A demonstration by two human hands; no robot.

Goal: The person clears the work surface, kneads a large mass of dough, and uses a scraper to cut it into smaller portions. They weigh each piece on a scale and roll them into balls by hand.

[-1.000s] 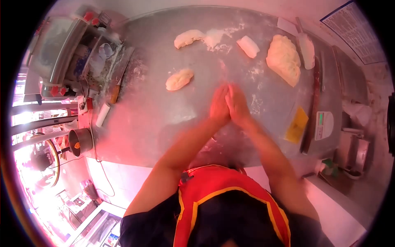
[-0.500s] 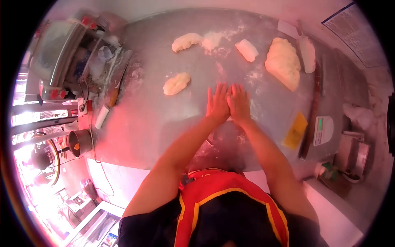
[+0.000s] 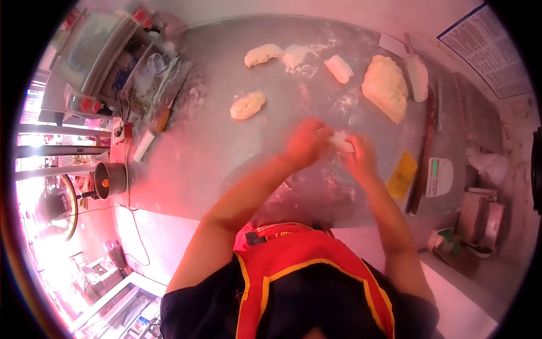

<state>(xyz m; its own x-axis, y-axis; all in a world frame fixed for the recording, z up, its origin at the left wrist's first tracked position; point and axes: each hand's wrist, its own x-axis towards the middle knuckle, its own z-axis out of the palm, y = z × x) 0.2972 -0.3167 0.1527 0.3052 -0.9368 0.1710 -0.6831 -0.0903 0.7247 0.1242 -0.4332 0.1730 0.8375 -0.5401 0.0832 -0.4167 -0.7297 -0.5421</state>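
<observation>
Between my two hands is a small pale piece of dough (image 3: 342, 141), held at both ends over the grey worktop (image 3: 214, 152). My left hand (image 3: 310, 142), blurred by motion, curls its fingers round the left end. At the other end my right hand (image 3: 362, 156) pinches the dough between thumb and fingers. Ahead of my left hand lies an oval dough piece (image 3: 248, 105). Farther off are a curved dough piece (image 3: 264, 55) beside a patch of flour (image 3: 297, 57), and a short dough roll (image 3: 339, 69). A big dough lump (image 3: 385, 87) rests to the right.
A metal scoop (image 3: 416, 76) lies beyond the big lump. On the right are a yellow scraper (image 3: 402, 174) and a white scale (image 3: 439, 177). A machine (image 3: 93, 59) occupies the far left, with a wooden-handled tool (image 3: 163, 120) and a metal pot (image 3: 110, 179) nearer me.
My hands were pressed flat side by side on the worktop. They have moved apart and to the right, fingers closing on a dough piece that now shows between them.
</observation>
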